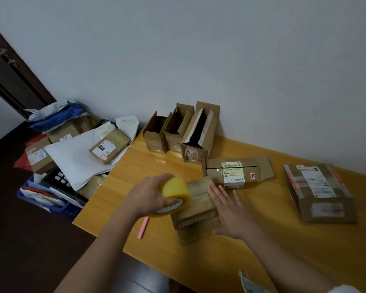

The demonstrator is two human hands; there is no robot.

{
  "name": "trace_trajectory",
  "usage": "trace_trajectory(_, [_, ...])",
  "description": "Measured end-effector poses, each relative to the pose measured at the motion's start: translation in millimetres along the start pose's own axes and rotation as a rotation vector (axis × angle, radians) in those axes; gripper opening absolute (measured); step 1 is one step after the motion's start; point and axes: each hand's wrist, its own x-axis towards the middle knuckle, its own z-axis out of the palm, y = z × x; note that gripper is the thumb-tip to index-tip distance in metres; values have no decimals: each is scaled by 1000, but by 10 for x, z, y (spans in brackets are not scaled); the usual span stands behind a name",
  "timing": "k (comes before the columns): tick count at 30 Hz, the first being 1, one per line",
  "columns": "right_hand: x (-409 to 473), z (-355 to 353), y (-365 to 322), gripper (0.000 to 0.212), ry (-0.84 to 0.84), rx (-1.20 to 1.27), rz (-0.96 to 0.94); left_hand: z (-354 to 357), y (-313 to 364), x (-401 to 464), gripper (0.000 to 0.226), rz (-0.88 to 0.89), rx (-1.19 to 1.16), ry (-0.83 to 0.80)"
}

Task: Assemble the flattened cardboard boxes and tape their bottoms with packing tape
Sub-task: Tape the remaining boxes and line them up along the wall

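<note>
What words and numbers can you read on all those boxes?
"060": black-and-white label on the flat box in the pile left of the table.
"502-602-12-01" or close, partly blurred: white label on the box beyond the right hand.
"581", uncertain: label on the tallest open box by the wall.
Red marks, barcodes and other labels: too blurred to read.

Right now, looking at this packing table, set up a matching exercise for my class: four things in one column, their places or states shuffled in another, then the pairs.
1. tape roll
2. pink pen
3. three open boxes
4. right hand

A. standing by the wall
B. gripped in the left hand
C. pressed flat on the box being taped
D. lying near the table's left edge

Pairs: 1-B, 2-D, 3-A, 4-C
</note>
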Motion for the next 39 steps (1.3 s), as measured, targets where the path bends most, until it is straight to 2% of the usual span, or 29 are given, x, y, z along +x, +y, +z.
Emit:
trace_trajectory(5, [24, -53, -30, 127, -21, -47, 5, -22, 23, -21, 73, -9, 49, -19])
trace_trajectory(9, [92, -186, -176, 113, 37, -121, -44, -9, 46, -3, 70, -17, 48, 8])
trace_trajectory(12, [110, -127, -271, 120, 19, -75, -112, 14, 10, -28, 70, -20, 32, 3])
trace_trajectory(17, [104, -83, -177, 125, -14, -32, -106, 37, 85, -25, 71, -17, 65, 17])
trace_trajectory(22, [113, -73, -160, 122, -25, 6, -116, 27, 71, -66, 73, -47, 73, -7])
trace_trajectory(32, [130, -76, -162, 114, -31, -74, -103, 93, -143, -263, 72, -179, 175, -10])
trace_trajectory(37, [179, -115, -385, 96, 21, -108, -56, 87, -105, -239, 73, -188, 192, 7])
trace_trajectory(39, [175, -71, -442, 103, 8, -40, -60, 99, -127, -263, 74, -207, 176, 0])
